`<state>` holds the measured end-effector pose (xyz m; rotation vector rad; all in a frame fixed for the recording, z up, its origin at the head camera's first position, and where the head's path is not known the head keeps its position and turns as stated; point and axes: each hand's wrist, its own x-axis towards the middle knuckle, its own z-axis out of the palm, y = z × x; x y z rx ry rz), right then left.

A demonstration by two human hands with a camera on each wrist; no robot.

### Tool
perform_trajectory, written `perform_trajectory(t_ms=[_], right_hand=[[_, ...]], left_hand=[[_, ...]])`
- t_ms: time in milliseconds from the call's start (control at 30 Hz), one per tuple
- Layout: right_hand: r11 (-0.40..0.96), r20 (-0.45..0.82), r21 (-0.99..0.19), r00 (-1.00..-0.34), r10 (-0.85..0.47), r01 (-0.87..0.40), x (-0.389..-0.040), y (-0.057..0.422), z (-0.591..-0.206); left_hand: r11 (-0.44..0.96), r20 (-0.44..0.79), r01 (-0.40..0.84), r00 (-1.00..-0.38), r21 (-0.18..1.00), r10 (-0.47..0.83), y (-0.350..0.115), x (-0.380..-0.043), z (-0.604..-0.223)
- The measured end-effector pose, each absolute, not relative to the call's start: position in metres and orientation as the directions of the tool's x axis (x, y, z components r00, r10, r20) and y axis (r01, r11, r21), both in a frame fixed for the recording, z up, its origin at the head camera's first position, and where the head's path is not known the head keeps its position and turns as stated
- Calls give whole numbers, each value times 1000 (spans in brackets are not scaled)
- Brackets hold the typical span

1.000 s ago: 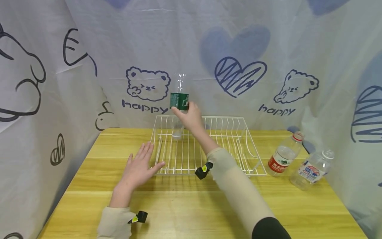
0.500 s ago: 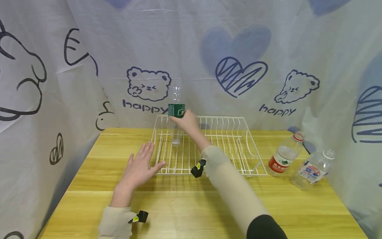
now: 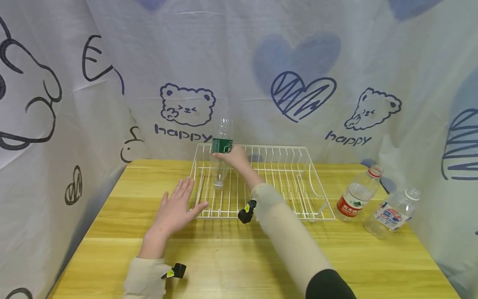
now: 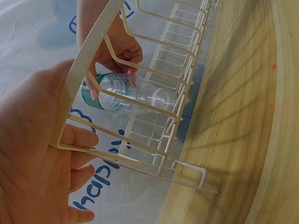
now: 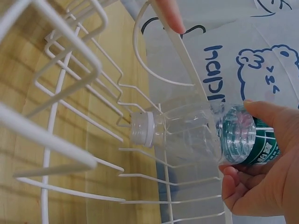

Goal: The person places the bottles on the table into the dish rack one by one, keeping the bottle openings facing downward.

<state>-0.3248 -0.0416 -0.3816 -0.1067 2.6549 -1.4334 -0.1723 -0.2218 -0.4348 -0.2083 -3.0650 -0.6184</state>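
Note:
A clear plastic bottle with a green label (image 3: 223, 145) is held upside down, its neck pointing into the white wire dish rack (image 3: 276, 146). My right hand (image 3: 237, 158) grips it around the label, thumb on one side and fingers on the other. In the right wrist view the bottle's neck (image 5: 144, 129) lies among the rack's wires, near the bottom bars. My left hand (image 3: 175, 209) is spread at the rack's left side, fingers straight. Seen from the left wrist, the hand (image 4: 42, 140) lies against the rack's side rail (image 4: 88, 53).
Two more clear bottles stand on the wooden table (image 3: 224, 265) to the right of the rack. One has a red-and-white label (image 3: 351, 202), the other a white, blue and red label (image 3: 390, 214). A printed curtain (image 3: 239, 50) hangs behind and along both sides.
My right hand has lowered the upside-down bottle deeper into the rack, bringing its neck closer to the front. My left hand has stayed at the rack's left side.

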Motion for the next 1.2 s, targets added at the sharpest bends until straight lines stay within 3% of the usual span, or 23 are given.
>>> perform_trajectory(t_ms=[600, 1200], right_hand=[[620, -137, -782, -987, -78, 60, -329, -47, -388], [879, -2, -469, -995, -103, -90, -330, -56, -394]], left_hand=[[912, 40, 135, -991, 387, 130, -221, -174, -436], [909, 52, 130, -992, 396, 119, -218, -167, -440]])
